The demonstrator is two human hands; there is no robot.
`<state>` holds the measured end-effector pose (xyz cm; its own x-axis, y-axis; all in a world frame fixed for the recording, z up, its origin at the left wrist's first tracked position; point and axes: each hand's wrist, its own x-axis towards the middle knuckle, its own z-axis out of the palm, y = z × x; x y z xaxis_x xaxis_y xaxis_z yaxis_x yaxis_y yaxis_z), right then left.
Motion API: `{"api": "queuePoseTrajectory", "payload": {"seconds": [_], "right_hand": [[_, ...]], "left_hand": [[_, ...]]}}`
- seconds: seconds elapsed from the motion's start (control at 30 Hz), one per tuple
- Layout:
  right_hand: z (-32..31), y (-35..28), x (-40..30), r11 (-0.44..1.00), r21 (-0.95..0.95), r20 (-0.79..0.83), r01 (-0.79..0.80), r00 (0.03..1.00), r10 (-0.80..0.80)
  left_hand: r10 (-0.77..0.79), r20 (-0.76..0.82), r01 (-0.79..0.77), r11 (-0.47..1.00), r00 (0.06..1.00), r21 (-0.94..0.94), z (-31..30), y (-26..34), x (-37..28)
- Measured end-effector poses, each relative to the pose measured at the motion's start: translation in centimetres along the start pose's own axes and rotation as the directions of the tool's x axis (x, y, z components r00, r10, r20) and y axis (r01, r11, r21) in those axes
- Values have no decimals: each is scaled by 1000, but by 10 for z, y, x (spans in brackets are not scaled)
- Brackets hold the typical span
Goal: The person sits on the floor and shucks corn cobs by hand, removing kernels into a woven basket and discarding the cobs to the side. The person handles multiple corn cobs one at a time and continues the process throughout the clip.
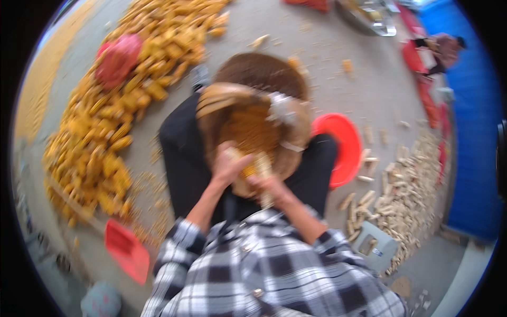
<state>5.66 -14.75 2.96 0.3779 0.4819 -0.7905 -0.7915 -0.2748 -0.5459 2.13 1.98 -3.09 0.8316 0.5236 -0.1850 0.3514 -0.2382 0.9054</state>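
Both hands meet over the near rim of a brown basket-like container (297, 154) between my knees. Loose yellow corn kernels (251, 128) lie inside it. My left hand (229, 166) grips a partly shelled corn cob (248, 171), whose yellow kernels show between the hands. In my right hand (271, 186) is a pale, bare corncob (263, 163), pressed close against the other cob. Motion blur and the fingers hide exactly where the two cobs touch. White plastic (282, 107) is bunched on the container's far right rim.
Unshelled corn cobs (107, 123) are heaped at left, with a pink bag (119, 59) on top. A red dustpan (128, 249) is at lower left. Beside my right knee stands a red basin (346, 150). Stripped cobs (408, 198) and a grey plastic stool (374, 241) lie farther right.
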Motion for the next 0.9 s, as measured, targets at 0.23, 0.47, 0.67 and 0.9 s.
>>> {"api": "queuePoseTrajectory", "payload": {"seconds": [0.23,0.47,0.67,0.9], "right_hand": [[1,2,-4,968,-58,-55,244,967,-247],[-4,7,9,973,-137,-38,183,981,-190],[-1,14,7,997,15,120,81,989,-82],[-11,16,22,991,52,54,120,991,-122]], "left_hand": [[-80,-100,80,997,992,1,13,-7,15],[-39,-36,27,961,999,-276,8,26,5],[-168,-14,168,985,986,-28,-1,10,17],[-206,109,232,898,972,-374,-5,17,12]]}}
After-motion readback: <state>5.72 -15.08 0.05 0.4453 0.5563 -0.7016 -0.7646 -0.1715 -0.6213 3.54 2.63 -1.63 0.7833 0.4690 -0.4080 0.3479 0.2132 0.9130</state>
